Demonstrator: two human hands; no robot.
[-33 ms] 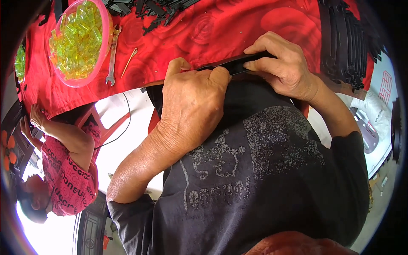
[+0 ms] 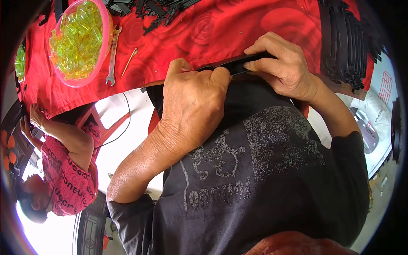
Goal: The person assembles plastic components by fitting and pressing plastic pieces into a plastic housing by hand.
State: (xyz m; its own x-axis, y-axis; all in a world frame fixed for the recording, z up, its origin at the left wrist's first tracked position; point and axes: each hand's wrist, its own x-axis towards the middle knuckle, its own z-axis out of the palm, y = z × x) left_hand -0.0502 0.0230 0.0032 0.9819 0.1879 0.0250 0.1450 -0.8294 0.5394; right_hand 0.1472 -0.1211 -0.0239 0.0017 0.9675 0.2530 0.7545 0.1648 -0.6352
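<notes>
Both the left hand (image 2: 193, 106) and the right hand (image 2: 282, 68) grip a long black plastic strip (image 2: 236, 63) at the near edge of the red rose-patterned tablecloth (image 2: 238, 25).

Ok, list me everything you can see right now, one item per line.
black plastic strip: one, black, at table edge, gripped by both hands
pink bowl: one, far left on table, full of yellow-green clear pieces
wrench: one, silver, right of bowl
thin stick: one, tan, beside wrench
black strips pile: many, top of table
stacked black parts: many, right
tablecloth: red
co-worker: one, pink top, lower left
left hand: one
right hand: one
</notes>
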